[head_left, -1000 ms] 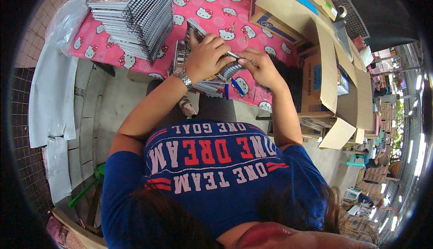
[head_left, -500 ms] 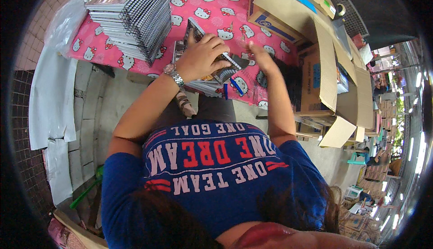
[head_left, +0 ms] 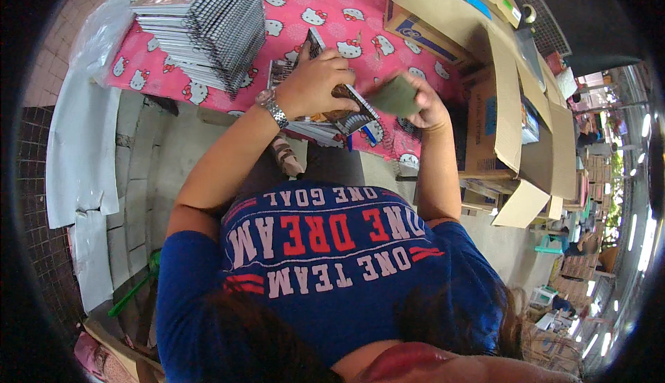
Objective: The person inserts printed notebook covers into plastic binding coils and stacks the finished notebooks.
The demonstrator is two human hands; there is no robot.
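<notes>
My left hand (head_left: 318, 88), with a metal watch at the wrist, grips a spiral-bound notebook (head_left: 360, 109) and tilts it up on its edge. Under it lie more notebooks (head_left: 315, 132) in a low pile at the table's near edge. My right hand (head_left: 431, 109) pinches a thin, dark green flat piece (head_left: 393, 97), blurred by motion, just right of the tilted notebook; what it is made of I cannot make out. A blue item (head_left: 373, 133), partly hidden, lies beside the pile.
A tall stack of spiral notebooks (head_left: 201, 29) stands at the left on the pink patterned tablecloth (head_left: 298, 19). Open cardboard boxes (head_left: 502, 99) line the right side. Clear plastic wrap (head_left: 104, 29) hangs off the left edge. Tape (head_left: 530, 13) sits at the far right.
My right hand has moved right and turned, and the green piece in it now shows its broad face. My left hand keeps its hold on the notebook, barely shifted.
</notes>
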